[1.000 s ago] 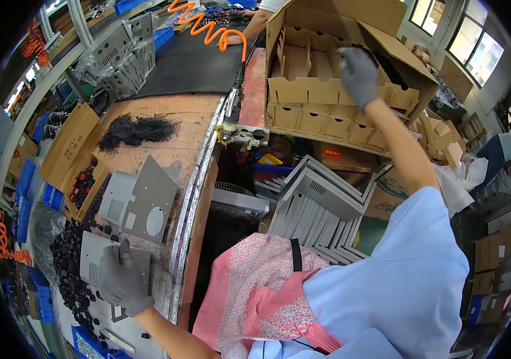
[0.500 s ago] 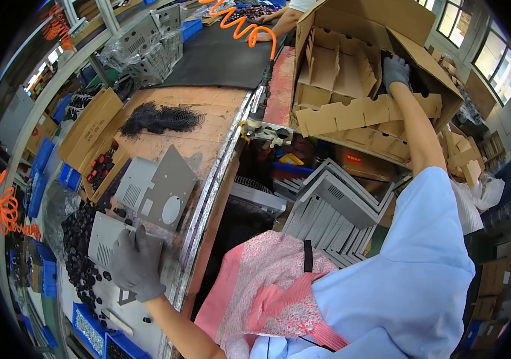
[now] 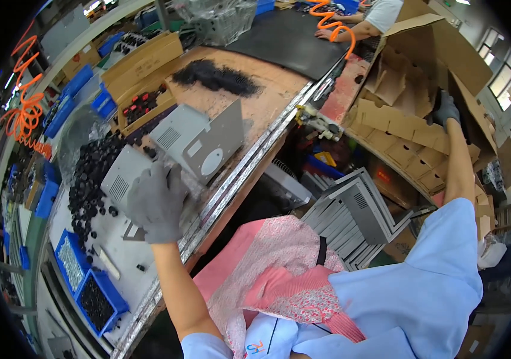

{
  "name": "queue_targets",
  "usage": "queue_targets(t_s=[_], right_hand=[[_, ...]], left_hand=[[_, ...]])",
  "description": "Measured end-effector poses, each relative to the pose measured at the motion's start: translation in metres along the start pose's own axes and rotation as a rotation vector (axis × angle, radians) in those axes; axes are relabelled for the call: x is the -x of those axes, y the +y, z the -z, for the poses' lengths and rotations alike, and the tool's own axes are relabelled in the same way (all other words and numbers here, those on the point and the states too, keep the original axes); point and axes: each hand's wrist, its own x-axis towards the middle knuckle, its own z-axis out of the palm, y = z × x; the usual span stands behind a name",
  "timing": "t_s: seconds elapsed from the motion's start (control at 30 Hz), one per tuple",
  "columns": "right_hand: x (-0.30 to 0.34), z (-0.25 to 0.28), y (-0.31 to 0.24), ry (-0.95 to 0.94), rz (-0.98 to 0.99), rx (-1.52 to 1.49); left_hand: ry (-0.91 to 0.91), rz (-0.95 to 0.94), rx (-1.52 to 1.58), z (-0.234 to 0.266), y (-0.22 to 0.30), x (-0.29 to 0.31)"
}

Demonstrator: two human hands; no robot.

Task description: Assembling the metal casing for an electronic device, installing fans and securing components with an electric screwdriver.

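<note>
My left hand (image 3: 158, 203), in a grey glove, is closed over a bent grey metal panel (image 3: 122, 173) with vent slots. It hides the panel's right part. A second bent grey panel (image 3: 228, 134), with a round hole and a vented side, stands just beyond it on the workbench. My right arm reaches out to an open cardboard box (image 3: 470, 54) at the far right. Inside it, my gloved right hand (image 3: 448, 109) has its fingers curled beside the cardboard dividers (image 3: 399, 128). What those fingers hold, if anything, is hidden.
Black knobs (image 3: 91, 179) lie heaped left of the panels, above blue bins (image 3: 97, 302) of small parts. A dark mesh pile (image 3: 216, 78) and a carton of red-black parts (image 3: 142, 105) sit farther back. Grey frames (image 3: 357, 209) are stacked below the box. A co-worker's arm (image 3: 357, 30) rests beyond.
The whole view has shifted, moving the bench rightward and upward in the picture. My left hand stays at the near panel. My right hand remains inside the box, slightly lower among the dividers.
</note>
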Motion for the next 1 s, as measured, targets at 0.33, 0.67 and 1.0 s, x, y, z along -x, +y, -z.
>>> queue_targets(t_s=[0.33, 0.67, 1.0], right_hand=[[-0.007, 0.002, 0.004, 0.090, -0.163, -0.407], [0.102, 0.046, -0.075, 0.398, 0.288, -1.575], [0.230, 0.055, -0.212, -0.719, 0.723, -2.026]], left_hand=[[0.097, -0.062, -0.040, -0.001, 0.000, 0.005], [0.144, -0.152, 0.117, 0.009, -0.010, 0.009], [-0.262, 0.225, 1.178, 0.017, 0.074, 0.045]])
